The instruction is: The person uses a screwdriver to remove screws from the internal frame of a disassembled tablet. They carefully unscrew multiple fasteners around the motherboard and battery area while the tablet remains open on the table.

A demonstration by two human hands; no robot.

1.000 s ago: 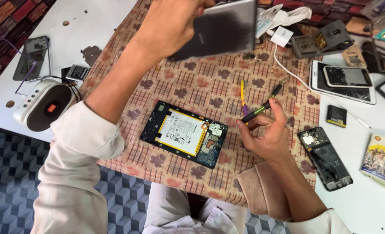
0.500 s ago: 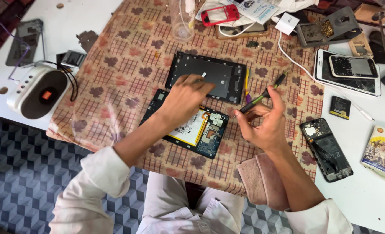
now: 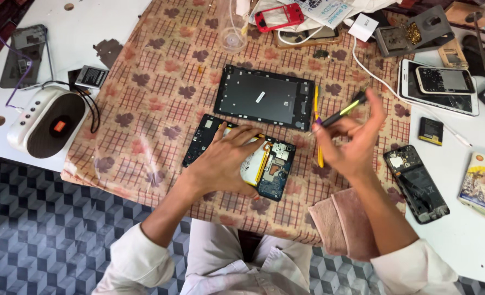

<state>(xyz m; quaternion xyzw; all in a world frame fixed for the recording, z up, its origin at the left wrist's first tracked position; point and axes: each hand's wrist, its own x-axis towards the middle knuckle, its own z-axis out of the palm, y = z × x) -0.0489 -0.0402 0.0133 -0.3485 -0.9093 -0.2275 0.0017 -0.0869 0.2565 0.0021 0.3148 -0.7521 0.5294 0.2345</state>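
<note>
The opened tablet (image 3: 269, 166) lies flat on the checked cloth (image 3: 155, 109), circuit boards and pale battery exposed, part covered by a palm. Its dark back panel (image 3: 264, 97) rests flat just beyond it, inner face up. The black-and-green screwdriver (image 3: 341, 113) tilts above the tablet's right end, held aloft.

A white table (image 3: 116, 22) carries it all, and a patterned brown cloth (image 3: 160, 104) drapes over its near edge. Mid-cloth lie an opened tablet (image 3: 275, 169) and, just beyond it, a dark back panel (image 3: 264, 98). A folded pink towel (image 3: 341, 218) sits at the near edge. On bare tabletop: a white speaker (image 3: 45, 120) left, a stripped phone (image 3: 417, 183) right.
</note>
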